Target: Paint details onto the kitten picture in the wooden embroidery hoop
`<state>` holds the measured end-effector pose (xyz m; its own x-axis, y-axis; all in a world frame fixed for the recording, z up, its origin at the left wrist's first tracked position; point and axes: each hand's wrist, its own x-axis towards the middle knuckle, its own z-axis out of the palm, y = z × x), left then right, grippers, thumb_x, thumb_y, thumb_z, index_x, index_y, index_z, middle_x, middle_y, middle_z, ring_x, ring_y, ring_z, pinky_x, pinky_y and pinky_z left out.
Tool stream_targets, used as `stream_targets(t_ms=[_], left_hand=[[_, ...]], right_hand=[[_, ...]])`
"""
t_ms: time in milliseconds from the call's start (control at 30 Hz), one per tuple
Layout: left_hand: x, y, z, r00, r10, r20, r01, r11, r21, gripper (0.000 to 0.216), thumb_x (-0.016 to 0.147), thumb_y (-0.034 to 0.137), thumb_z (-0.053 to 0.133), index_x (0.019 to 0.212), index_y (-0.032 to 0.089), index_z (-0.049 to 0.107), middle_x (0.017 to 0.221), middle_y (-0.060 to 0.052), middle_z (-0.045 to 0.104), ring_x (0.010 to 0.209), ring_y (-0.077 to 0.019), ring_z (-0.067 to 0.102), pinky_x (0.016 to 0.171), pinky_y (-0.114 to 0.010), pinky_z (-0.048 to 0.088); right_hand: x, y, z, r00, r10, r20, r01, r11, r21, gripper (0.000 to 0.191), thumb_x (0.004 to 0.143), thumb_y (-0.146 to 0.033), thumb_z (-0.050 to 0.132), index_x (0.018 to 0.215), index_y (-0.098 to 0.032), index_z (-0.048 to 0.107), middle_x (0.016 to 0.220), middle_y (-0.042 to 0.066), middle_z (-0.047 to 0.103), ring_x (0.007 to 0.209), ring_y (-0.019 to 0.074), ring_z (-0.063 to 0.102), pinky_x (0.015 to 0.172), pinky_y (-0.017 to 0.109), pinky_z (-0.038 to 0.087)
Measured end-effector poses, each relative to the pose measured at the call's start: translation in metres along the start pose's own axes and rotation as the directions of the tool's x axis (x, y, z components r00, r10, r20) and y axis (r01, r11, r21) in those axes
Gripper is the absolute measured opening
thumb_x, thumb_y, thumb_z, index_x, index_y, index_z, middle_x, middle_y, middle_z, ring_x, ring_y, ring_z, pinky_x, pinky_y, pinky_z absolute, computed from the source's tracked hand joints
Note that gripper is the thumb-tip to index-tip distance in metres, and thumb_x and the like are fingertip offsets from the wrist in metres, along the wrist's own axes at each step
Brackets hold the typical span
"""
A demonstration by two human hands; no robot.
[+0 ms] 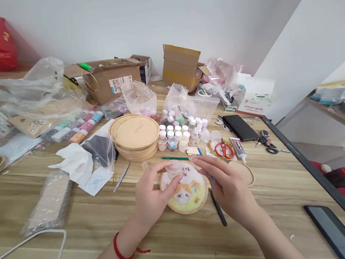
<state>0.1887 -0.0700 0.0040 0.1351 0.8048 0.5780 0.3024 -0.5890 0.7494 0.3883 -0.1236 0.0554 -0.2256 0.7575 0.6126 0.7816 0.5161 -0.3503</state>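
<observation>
My left hand (152,193) is closed with thumb and fingers round a small clear plastic cup (174,170). The cup is over the upper left of a round wooden-rimmed picture (184,193), which shows an orange-and-white cat on yellow with some lettering above. My right hand (228,181) is over the picture's right edge, its fingers drawn together. A bit of blue shows by those fingers, but what they hold is mostly hidden. Beside the picture, below my right hand, lies a pair of black tweezers (218,209). A green stick (175,158) lies just beyond the picture.
Stacked wooden discs (134,131) and several white-lidded jars (178,133) stand behind. On the right are red-handled pliers (224,150), a glue tube (238,149), a wooden ring (247,174) and a phone (334,228). A white cable (60,246) crosses the left front. Cardboard boxes (113,80) line the wall.
</observation>
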Motion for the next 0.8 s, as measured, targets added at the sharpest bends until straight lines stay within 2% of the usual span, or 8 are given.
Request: stream_targets(t_ms=[133,267,433,800], left_hand=[[0.0017,-0.0007,0.0015,0.982,-0.155,0.107,0.179,0.947,-0.268,0.030,0.086,0.035,0.075,0.111,0.025,0.066,0.108,-0.007,0.074,0.099,-0.0193,0.072,0.088,-0.034,0.060],[0.0032,0.0018,0.0028,0.958,-0.198,0.209,0.276,0.842,-0.464,0.031,0.083,0.034,0.079,0.110,0.023,0.066,0.109,-0.007,0.074,0.098,-0.0193,0.073,0.089,-0.033,0.061],[0.0015,0.0037,0.0027,0.938,-0.188,0.292,0.319,0.802,-0.505,0.035,0.081,0.030,0.081,0.112,0.026,0.067,0.111,-0.006,0.074,0.101,-0.0188,0.072,0.092,-0.032,0.061],[0.0017,0.0044,0.0017,0.928,-0.191,0.320,0.340,0.784,-0.520,0.040,0.082,0.031,0.080,0.117,0.024,0.061,0.113,-0.008,0.074,0.103,-0.0212,0.073,0.090,-0.036,0.062]], right_hand=[[-0.0009,-0.0003,0.0001,0.999,-0.025,0.033,0.024,0.999,0.038,0.049,0.097,-0.006,0.049,0.141,-0.026,0.058,0.118,0.011,0.073,0.107,0.0231,0.073,0.088,0.037,0.064],[-0.0037,-0.0003,0.0026,0.994,-0.051,0.100,0.048,0.998,0.035,0.050,0.096,-0.024,0.063,0.145,-0.023,0.054,0.108,0.012,0.071,0.095,0.0246,0.073,0.079,0.038,0.065],[-0.0028,-0.0007,0.0044,0.992,-0.081,0.092,0.081,0.997,0.007,0.042,0.097,-0.021,0.060,0.139,-0.022,0.057,0.099,0.010,0.069,0.086,0.0228,0.072,0.072,0.035,0.064],[-0.0015,0.0001,0.0046,0.994,-0.101,0.050,0.099,0.995,0.024,0.041,0.098,-0.019,0.059,0.138,-0.024,0.057,0.098,0.009,0.069,0.083,0.0216,0.072,0.070,0.034,0.063]])
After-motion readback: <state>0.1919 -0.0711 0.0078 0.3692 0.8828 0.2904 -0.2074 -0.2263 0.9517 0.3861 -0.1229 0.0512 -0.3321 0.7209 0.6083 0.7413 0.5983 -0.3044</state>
